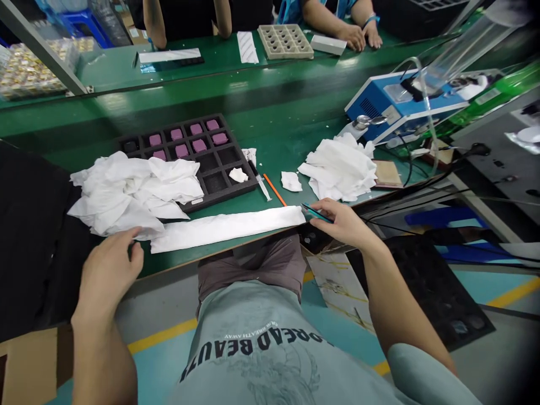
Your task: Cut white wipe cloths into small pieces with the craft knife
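Note:
A long folded strip of white tissue (228, 228) lies along the front edge of the green bench. My left hand (110, 267) is at its left end, thumb and index finger apart, the index fingertip by a loose heap of white tissue (135, 183). At the strip's right end, my right hand (343, 222) grips a thin teal and dark tool (316, 213), whose exact kind I cannot make out. Beyond the strip lie an orange stick (274, 189), a clear syringe (264, 188) and a small folded tissue piece (291, 181).
A black compartment tray (213, 183) holds several purple pieces (199, 145), partly under the tissue heap. More crumpled tissue (340, 169) sits at right, before a blue machine (405, 101) with cables and tubing. Across the bench are a beige tray (286, 42) and a co-worker's hands (360, 36).

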